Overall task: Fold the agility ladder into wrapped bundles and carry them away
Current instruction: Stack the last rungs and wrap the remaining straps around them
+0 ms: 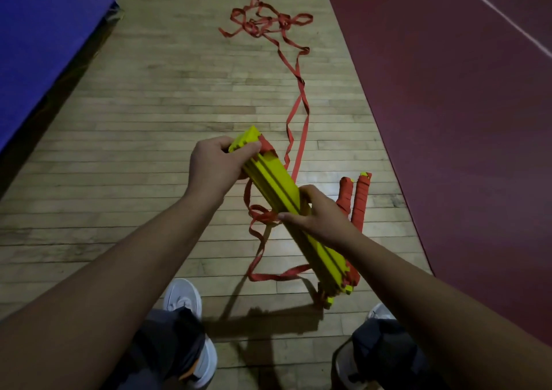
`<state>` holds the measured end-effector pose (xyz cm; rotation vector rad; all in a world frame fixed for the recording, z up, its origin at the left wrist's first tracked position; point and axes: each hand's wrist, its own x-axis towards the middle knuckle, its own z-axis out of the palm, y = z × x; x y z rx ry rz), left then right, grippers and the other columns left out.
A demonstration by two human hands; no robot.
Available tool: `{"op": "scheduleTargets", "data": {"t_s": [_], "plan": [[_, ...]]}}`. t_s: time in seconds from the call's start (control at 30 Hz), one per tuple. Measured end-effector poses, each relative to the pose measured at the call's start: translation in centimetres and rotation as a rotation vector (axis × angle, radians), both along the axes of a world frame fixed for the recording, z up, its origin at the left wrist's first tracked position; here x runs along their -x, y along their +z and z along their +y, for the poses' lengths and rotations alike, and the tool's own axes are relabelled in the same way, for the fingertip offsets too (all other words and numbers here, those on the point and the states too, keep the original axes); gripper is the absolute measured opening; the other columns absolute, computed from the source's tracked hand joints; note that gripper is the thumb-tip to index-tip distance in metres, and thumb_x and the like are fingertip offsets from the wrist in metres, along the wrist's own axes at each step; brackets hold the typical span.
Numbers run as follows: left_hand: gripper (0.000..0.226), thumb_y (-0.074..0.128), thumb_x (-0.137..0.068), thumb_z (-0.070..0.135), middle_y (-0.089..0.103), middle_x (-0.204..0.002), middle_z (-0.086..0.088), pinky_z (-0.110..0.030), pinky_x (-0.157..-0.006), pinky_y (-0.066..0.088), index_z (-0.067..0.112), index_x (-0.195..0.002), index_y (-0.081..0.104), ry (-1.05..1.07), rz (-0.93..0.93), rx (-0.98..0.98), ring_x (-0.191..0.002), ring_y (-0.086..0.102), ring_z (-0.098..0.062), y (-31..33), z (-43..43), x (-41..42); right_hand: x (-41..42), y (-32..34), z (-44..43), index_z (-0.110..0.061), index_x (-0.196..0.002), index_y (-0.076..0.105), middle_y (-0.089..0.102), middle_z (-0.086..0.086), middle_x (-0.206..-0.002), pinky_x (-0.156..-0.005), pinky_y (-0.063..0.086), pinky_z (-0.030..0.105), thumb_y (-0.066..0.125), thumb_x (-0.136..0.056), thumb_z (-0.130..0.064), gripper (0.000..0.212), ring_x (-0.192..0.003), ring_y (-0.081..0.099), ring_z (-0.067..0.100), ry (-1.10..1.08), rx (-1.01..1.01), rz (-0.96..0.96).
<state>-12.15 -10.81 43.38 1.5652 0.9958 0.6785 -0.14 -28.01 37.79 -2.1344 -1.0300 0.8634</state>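
Note:
A stack of yellow ladder rungs is held slanted above the wooden floor. My left hand grips its far end, fingers curled round the rungs. My right hand clasps the stack near its middle, thumb on the left side. Red strap trails from the far end across the floor to a tangled heap. More red strap loops hang below the stack. Two bundles wrapped in red strap lie on the floor just right of my right hand.
A blue mat lies at the left edge of the wooden floor. Dark red court surface with white lines fills the right side. My feet in white shoes stand at the bottom.

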Motion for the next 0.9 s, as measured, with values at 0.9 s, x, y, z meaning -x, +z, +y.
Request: {"op": "scheduleTargets", "data": {"t_s": [0.9], "plan": [[0.029,0.077,-0.088,0.029,0.070,-0.120,-0.004,-0.034,-0.084,0.057,0.031,-0.116,0.071,-0.390,-0.126,-0.106,-0.108,0.068,-0.015,1.0,1.9,1.8,-1.4,1.9,-1.1,-0.025,-0.136,0.062,0.075,-0.005,-0.109,-0.091,0.057,0.030,0.071,-0.093,-0.029,0.044,-0.097,0.069,0.007,0.252,-0.100,0.054]]}}
